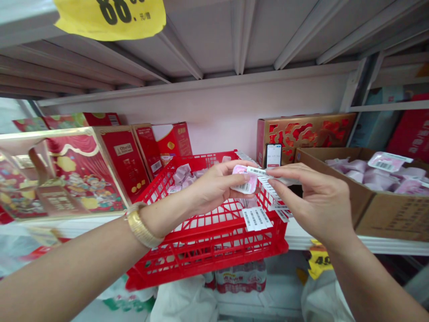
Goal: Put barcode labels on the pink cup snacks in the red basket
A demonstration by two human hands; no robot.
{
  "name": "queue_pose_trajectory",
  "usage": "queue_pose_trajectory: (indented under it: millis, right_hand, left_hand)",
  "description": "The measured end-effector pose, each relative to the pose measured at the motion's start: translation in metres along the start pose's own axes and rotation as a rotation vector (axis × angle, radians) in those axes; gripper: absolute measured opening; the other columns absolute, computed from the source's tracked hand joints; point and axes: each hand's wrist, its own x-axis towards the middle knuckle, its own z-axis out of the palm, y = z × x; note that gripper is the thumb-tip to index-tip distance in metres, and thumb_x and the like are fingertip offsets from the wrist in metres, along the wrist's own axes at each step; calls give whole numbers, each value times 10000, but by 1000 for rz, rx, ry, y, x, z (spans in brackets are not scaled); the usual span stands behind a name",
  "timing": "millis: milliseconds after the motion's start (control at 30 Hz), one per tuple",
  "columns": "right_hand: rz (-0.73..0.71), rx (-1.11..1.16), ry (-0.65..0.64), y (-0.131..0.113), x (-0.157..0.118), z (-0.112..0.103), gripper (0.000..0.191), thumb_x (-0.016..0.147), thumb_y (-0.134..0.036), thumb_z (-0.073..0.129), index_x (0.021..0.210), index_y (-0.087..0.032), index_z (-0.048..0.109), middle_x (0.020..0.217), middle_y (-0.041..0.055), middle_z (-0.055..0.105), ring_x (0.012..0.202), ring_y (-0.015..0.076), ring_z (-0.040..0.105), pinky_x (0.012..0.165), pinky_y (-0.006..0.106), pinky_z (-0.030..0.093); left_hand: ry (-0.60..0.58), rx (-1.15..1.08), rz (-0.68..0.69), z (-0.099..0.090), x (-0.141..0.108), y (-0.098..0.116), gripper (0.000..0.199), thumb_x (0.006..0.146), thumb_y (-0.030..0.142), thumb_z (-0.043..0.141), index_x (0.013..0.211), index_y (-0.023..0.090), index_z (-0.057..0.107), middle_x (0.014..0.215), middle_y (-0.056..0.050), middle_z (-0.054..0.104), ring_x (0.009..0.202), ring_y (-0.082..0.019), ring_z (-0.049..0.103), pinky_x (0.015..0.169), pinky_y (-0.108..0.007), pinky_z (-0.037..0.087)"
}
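Note:
My left hand (217, 185) grips a small pink and white sealed cup (244, 180) above a red plastic basket (214, 232). A white barcode label (257, 171) lies at the cup's upper right edge, pinched between the thumb and fingers of my right hand (311, 197). Strips of barcode labels (257, 218) hang on the basket's right and front rims. Several pale purple cups (183, 174) sit inside the basket, towards its back left.
A phone (274, 155) stands upright behind my right hand, before a gold and red box (308, 134). On the right, a cardboard box (392, 214) holds more purple cups. Red gift boxes (67, 170) fill the shelf's left. The upper shelf (208, 44) hangs overhead.

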Motion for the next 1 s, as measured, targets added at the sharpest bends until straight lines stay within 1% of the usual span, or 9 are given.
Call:
queue_pose_trajectory:
  millis: [133,267,400,600,700,833,933,1000]
  right_hand:
    - [-14,-12,-28,-1,2,2,158,842,-154,679,933,-249,766,894,3,784,809,142,720,786,288,575]
    - [-4,-24,-38,-1,4,2,172,840,-149,667,926,-256,771,893,4,787,807,152,726,791,299,581]
    - [-9,-46,-59,0,5,1,155,844,-160,665,918,-249,768,892,11,786,807,163,727,792,308,583]
    - [-44,-97,-89,0,5,3,165,858,-149,635,932,-237,753,909,25,771,812,163,713,784,312,572]
    - [-58,-127,-92,1,5,3,185,860,-157,620,958,-239,754,932,45,730,851,175,690,797,335,557]
    - [-40,-151,-117,3,5,2,190,854,-198,632,997,-233,751,964,71,655,910,198,650,826,366,535]
    - [-9,-156,-161,2,7,2,189,876,-233,616,1016,-241,743,973,67,686,914,206,654,835,381,520]
    - [17,-166,-182,1,9,4,174,890,-265,610,1000,-251,744,932,50,722,865,204,668,806,377,513]
  left_hand:
    - [-33,-89,-67,0,0,-1,201,808,138,647,1001,126,701,942,-83,722,846,-178,686,811,-350,556]
    - [-35,-172,-74,-1,1,-2,193,853,149,586,997,117,709,956,-96,727,878,-186,687,822,-350,562]
    - [-20,-134,-64,1,1,-3,139,883,164,612,964,121,715,915,-72,718,796,-149,680,784,-321,559]
    - [20,-75,-45,4,-1,-5,103,880,175,650,937,139,727,889,-56,725,768,-129,677,782,-314,557]
    - [29,-45,-32,3,-1,-6,108,875,184,659,936,138,736,880,-53,725,739,-115,666,775,-301,558]
    - [34,-24,-28,2,0,-6,115,876,191,661,931,130,742,854,-56,712,769,-123,663,800,-306,556]
    - [21,-48,-29,2,0,-5,127,881,186,645,927,116,741,882,-76,708,796,-140,667,815,-323,553]
    - [12,-59,-26,2,0,-5,140,883,180,632,934,107,741,901,-88,709,804,-147,668,821,-333,550]
